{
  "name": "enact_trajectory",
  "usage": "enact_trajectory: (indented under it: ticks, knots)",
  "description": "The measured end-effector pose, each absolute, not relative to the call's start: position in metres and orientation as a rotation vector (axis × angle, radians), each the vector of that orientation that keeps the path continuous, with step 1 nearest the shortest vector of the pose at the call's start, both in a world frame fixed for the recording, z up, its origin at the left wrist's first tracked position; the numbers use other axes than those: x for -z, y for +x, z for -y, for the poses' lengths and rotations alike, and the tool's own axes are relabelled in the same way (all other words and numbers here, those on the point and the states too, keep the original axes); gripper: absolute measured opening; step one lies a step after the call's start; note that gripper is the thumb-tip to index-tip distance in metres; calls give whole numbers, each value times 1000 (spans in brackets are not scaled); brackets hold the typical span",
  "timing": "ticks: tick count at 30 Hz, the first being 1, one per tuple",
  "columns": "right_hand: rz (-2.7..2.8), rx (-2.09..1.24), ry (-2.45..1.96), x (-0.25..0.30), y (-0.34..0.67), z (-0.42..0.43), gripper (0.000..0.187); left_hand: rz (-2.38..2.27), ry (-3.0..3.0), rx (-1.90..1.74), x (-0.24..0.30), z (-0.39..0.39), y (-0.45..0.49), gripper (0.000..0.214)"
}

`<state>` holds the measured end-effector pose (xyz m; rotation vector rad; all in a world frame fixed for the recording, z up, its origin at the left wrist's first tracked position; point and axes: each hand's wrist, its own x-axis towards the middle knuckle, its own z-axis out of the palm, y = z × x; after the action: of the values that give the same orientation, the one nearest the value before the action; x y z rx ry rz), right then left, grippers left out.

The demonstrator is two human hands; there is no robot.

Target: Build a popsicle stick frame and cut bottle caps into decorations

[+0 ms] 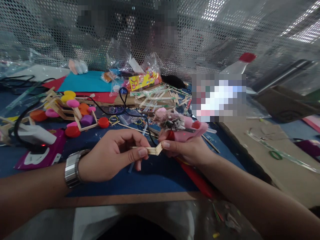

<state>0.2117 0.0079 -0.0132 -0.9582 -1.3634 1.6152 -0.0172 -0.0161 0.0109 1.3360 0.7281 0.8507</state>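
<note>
My left hand (112, 153), with a metal watch (72, 168) on its wrist, pinches a small bundle of wooden sticks (152, 150) between thumb and fingers. My right hand (187, 148) closes on the other end of the same bundle. The right hand also grips a pink plastic piece (192, 130) with a small clear bag of bits above it. Both hands hover over the blue mat (155, 176) near its front edge.
A stick frame with coloured bottle caps (72, 111) lies at the left. A white and purple tool (37, 140) sits by the left edge. Snack packets (142, 80), loose sticks and rubber bands crowd the back. Brown cardboard (275, 163) lies at the right, perforated mesh behind.
</note>
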Motion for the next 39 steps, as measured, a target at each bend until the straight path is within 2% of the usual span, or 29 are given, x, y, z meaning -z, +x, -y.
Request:
enact_trajectory:
  ticks: [15,32,39]
  knots:
    - [1369,-1612,-964,15,212,-9,38,-713,1303,-835,-12,16,-17,7]
    - [1419,-1602,-893,16,213,-9,31,-731,1321,-826,-10,16,-18,12]
    - [1404,-1639,-954,16,213,-9,38,-737,1317,-815,-12,16,-18,11]
